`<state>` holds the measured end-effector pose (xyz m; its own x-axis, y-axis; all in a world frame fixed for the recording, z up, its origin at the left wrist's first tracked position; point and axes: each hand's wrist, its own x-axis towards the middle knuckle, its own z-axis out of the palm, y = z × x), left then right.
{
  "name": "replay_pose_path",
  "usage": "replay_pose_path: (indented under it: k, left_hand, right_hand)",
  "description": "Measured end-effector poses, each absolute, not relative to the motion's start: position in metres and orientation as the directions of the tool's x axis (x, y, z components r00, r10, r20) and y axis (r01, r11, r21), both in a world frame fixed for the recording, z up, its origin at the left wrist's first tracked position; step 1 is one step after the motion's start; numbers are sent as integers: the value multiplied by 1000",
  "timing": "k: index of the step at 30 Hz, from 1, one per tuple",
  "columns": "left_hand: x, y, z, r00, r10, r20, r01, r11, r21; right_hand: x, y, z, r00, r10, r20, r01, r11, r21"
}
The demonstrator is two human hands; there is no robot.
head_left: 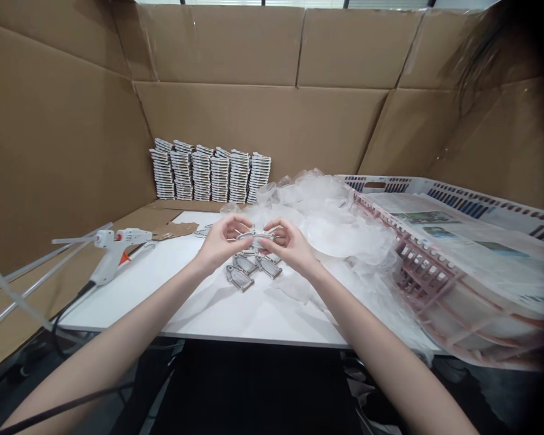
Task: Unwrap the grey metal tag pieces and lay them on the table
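Note:
My left hand [226, 238] and my right hand [285, 241] are raised over the middle of the white table, thumbs toward each other. Between them they pinch a small grey-and-white arched piece [255, 236], each hand at one end of it. Just below and behind lie several similar flat grey arch-shaped pieces [240, 278], loosely heaped on the tabletop. A few more of these pieces [203, 231] show partly behind my left hand. My fingers cover both ends of the held piece.
Stacked pieces [202, 175] stand in several columns by the cardboard wall [254, 121]. A white glue gun [118, 251] with glue sticks [40, 284] lies left. Crumpled clear plastic bags [335, 217] spread right of my hands, against a pink-and-white basket [430, 272] holding printed sheets.

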<state>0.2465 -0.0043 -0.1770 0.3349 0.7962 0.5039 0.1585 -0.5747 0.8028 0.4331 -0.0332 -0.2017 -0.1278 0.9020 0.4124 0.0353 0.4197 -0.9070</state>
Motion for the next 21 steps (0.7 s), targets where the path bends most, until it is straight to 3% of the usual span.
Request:
replay_pose_path:
  k: [3, 8, 13, 17, 21]
  left_hand:
    - [223, 2, -168, 418, 789, 449, 200, -562, 802]
    - [170, 6, -157, 624, 767, 151, 443, -506, 740]
    - [140, 6, -167, 622, 777, -98, 609, -401, 685]
    - [135, 14, -171, 611, 784, -110, 689, -458, 562]
    - [150, 28, -160, 642, 765, -56, 697, -552, 458]
  right_hand:
    - [444, -31, -195, -63, 890, 452, 153, 456, -877]
    - [488, -28, -176, 62, 889, 454, 317, 413, -854]
    - [518, -32, -161, 30, 911, 410, 637, 299, -711]
    - [515, -30, -151, -34, 928, 372, 823, 237, -517]
    - [501, -17, -143, -81, 957, 277, 902, 189, -389]
